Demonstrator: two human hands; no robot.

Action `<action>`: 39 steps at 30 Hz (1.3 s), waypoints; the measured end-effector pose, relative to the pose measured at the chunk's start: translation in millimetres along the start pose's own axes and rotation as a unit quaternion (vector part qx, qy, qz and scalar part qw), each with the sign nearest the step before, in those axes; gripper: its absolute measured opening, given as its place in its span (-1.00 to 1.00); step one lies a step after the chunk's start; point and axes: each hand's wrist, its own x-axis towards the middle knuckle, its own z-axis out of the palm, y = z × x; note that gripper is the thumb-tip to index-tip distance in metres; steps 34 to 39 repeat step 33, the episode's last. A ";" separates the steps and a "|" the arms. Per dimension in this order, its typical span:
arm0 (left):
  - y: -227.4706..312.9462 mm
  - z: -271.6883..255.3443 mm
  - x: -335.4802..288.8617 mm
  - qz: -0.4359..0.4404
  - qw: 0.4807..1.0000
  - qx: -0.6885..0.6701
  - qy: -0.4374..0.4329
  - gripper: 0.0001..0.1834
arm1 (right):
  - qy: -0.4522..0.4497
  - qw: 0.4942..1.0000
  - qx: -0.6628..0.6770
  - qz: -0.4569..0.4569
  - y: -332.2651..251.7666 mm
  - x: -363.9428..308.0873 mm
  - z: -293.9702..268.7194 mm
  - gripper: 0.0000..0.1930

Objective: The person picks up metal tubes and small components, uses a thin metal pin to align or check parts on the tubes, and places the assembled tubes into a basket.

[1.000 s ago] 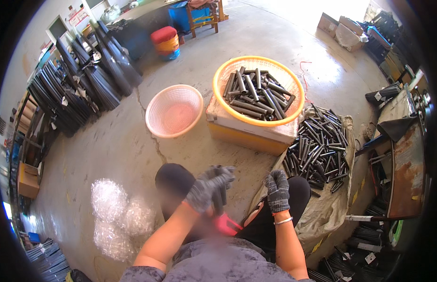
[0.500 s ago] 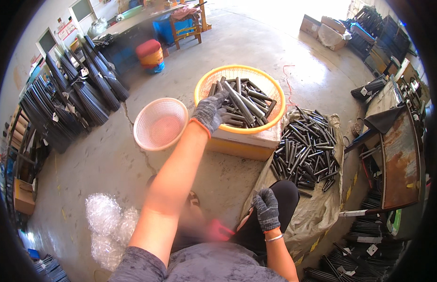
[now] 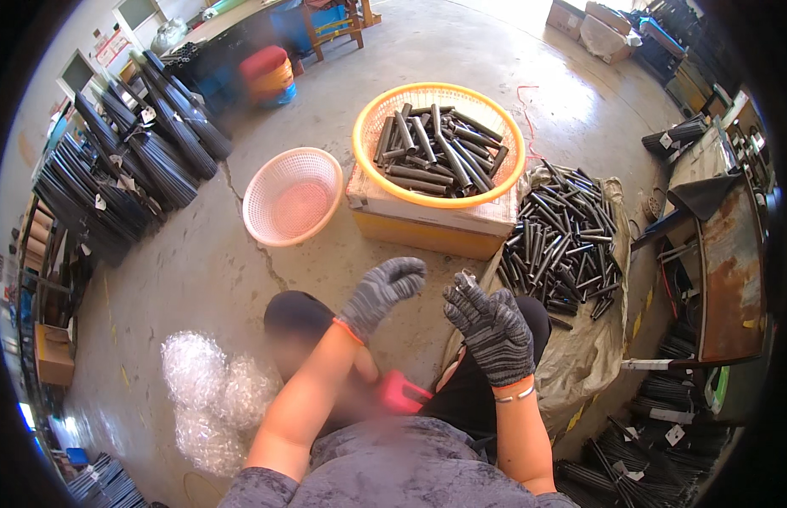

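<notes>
My left hand (image 3: 383, 295), in a grey knitted glove, hovers above my lap with its fingers curled together. What it holds, if anything, is hidden. Close to its right, my gloved right hand (image 3: 492, 332) is raised with bent fingers. A small shiny bit (image 3: 466, 276) shows at its fingertips, too small to name. Beyond both hands, a yellow-rimmed plastic basket (image 3: 440, 202) stands on a cardboard box (image 3: 427, 235). Short black tubes (image 3: 427, 144) lie heaped inside it, and neither hand touches them.
A pale pink basket (image 3: 292, 199) sits on the floor to the left. More black tubes (image 3: 563, 237) are piled on a cloth sheet (image 3: 592, 360) at right. Clear plastic-wrapped bundles (image 3: 195, 377) lie near my left leg. A rusty metal panel (image 3: 732, 279) stands at far right.
My left hand has left the basket of tubes and drawn back toward my lap. My right hand has risen from beside my knee toward the left one. The view has shifted slightly.
</notes>
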 end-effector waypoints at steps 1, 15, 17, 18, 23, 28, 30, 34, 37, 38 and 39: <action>1.8 4.7 -3.2 0.030 0.999 0.024 -0.036 -0.58 | -0.017 1.000 0.007 0.006 0.7 1.2 2.7 -0.81; 38.6 27.6 -12.0 0.122 0.987 0.097 0.049 -0.87 | 0.010 0.990 -0.123 0.066 -12.8 -5.1 11.3 -0.88; 40.8 19.7 -11.8 0.102 0.984 0.120 0.087 -0.86 | 0.050 0.990 -0.132 0.016 -24.9 -8.0 -4.1 -0.89; 39.5 18.4 -11.0 0.095 0.987 0.089 0.093 -0.72 | 0.077 0.989 -0.129 -0.012 -30.0 -8.9 -6.8 -0.89; 26.3 11.9 -11.2 0.225 0.773 0.578 0.134 -0.39 | 0.189 0.965 -0.126 -0.132 -61.3 -10.3 -25.5 -0.89; 26.0 1.6 -23.3 -0.100 0.840 0.533 0.026 -0.48 | 0.227 0.944 -0.146 -0.188 -98.3 -7.1 -55.1 -0.90; 10.7 -9.1 -31.4 0.133 0.810 0.568 0.053 -0.55 | 0.264 0.926 -0.165 -0.213 -106.7 7.7 -65.2 -0.86; -8.9 -20.1 -47.4 0.221 0.798 0.556 0.069 -0.59 | 0.282 0.922 -0.177 -0.198 -124.3 42.8 -113.5 -0.78; -8.9 -20.1 -47.4 0.221 0.798 0.556 0.069 -0.59 | 0.282 0.922 -0.177 -0.198 -124.3 42.8 -113.5 -0.78; -8.9 -20.1 -47.4 0.221 0.798 0.556 0.069 -0.59 | 0.282 0.922 -0.177 -0.198 -124.3 42.8 -113.5 -0.78; -8.9 -20.1 -47.4 0.221 0.798 0.556 0.069 -0.59 | 0.282 0.922 -0.177 -0.198 -124.3 42.8 -113.5 -0.78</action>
